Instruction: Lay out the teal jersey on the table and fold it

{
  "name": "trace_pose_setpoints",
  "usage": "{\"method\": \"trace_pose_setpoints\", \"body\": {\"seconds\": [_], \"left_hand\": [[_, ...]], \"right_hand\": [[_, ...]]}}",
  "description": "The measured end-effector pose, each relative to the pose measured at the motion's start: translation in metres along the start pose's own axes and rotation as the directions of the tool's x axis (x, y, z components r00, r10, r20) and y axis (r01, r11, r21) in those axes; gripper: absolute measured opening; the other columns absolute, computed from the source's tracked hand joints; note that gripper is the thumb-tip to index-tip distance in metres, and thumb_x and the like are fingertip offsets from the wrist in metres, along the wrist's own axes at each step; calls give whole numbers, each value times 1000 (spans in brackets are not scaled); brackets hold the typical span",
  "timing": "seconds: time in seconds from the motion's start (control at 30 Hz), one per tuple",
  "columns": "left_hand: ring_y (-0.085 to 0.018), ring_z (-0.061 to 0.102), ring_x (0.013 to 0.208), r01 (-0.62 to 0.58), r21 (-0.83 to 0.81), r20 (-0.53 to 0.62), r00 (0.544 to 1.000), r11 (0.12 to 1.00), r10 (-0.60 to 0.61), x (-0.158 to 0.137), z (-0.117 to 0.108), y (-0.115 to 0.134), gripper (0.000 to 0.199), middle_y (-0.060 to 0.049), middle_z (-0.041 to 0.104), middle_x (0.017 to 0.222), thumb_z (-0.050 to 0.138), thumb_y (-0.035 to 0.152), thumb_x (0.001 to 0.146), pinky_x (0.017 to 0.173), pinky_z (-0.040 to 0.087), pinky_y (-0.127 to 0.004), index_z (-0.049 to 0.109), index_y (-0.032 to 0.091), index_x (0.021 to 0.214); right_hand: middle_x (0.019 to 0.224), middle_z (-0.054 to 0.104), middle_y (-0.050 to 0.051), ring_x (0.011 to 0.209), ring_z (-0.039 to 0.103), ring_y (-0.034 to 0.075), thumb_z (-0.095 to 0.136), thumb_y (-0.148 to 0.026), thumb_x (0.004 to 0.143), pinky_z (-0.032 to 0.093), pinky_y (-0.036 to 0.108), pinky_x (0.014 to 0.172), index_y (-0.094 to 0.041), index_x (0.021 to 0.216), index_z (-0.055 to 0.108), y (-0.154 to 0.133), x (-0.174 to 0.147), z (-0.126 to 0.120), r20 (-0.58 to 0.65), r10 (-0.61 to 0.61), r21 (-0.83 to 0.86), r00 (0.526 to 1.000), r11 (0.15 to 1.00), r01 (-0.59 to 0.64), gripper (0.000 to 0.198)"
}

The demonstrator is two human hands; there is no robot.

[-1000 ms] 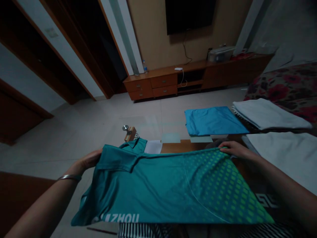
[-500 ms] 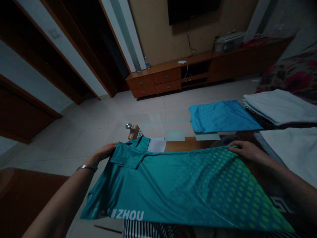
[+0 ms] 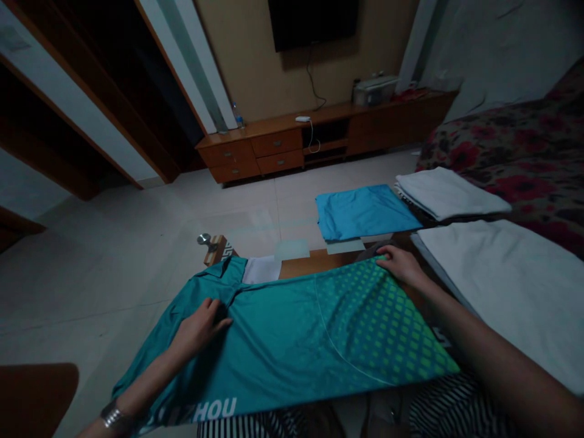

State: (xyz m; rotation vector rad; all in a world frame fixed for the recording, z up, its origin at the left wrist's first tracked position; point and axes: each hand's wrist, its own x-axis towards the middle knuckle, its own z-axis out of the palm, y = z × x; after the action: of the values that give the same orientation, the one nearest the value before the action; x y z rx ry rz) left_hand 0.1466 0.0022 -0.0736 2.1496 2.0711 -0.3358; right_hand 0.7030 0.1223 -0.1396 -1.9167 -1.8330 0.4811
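Observation:
A teal jersey (image 3: pixel 274 328) with a green dotted pattern at its right end and white lettering along the near edge lies folded lengthwise in front of me. My left hand (image 3: pixel 201 328) rests over the sleeve and shoulder area, thumb apart from the fingers; part of the fingertips is hidden against the fabric. At the far right corner of the hem, my right hand (image 3: pixel 399 264) pinches the cloth between thumb and fingers. The jersey's collar (image 3: pixel 223 267) points to the far left, beside a white sheet of paper (image 3: pixel 262 269).
A folded blue garment (image 3: pixel 365 210) lies beyond the jersey on the glass-topped table. Two piles of folded white cloth (image 3: pixel 451 191) sit at the right, before a flowered sofa (image 3: pixel 474 146). A wooden TV cabinet (image 3: pixel 278 146) stands along the wall.
My left hand has left the jersey's outer left edge and moved inward over the sleeve, which no longer lies folded across the body. The view has turned right; my right hand keeps its corner.

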Motion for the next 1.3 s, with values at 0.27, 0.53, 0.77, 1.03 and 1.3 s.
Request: {"method": "trace_pose_setpoints", "body": {"seconds": [0.27,0.53,0.77,1.03,1.3], "left_hand": [[-22,62,84,-21,217,55,998,976,9,13,-9,-5,24,-9,59,99,32,22,90,62,42,-27,54,18,96],[-24,62,81,64,32,-135,989,997,-59,72,-67,-7,22,-12,65,92,45,12,76,70,45,-30,65,15,84],[-15,64,92,-38,-265,-250,968,963,-31,140,-60,23,53,-6,67,107,44,2,70,78,49,-22,59,16,118],[-18,62,94,192,-230,-248,936,954,-248,143,-55,-26,30,-11,69,104,43,9,79,79,46,-25,66,12,99],[-24,62,92,317,-61,-104,941,946,-322,125,-35,-40,21,-15,70,93,53,14,75,81,43,-31,72,12,82]], "right_hand": [[81,69,3,73,63,18,62,-30,73,44,26,65,-21,93,70,-7,-5,-4,-18,-49,9,999,999,50,23],[101,69,6,84,64,22,55,-36,80,47,31,73,-22,101,71,16,-4,14,0,-152,-30,988,988,152,30],[105,67,7,87,64,23,52,-36,83,48,32,74,-22,103,70,17,-6,15,6,-153,-54,988,987,153,30],[103,66,6,83,63,21,52,-36,83,47,32,73,-22,102,69,18,-7,16,-12,-185,-26,983,982,185,30],[102,66,6,84,62,21,50,-39,84,47,32,73,-22,101,69,22,-12,23,-88,-204,12,975,979,205,30]]}}
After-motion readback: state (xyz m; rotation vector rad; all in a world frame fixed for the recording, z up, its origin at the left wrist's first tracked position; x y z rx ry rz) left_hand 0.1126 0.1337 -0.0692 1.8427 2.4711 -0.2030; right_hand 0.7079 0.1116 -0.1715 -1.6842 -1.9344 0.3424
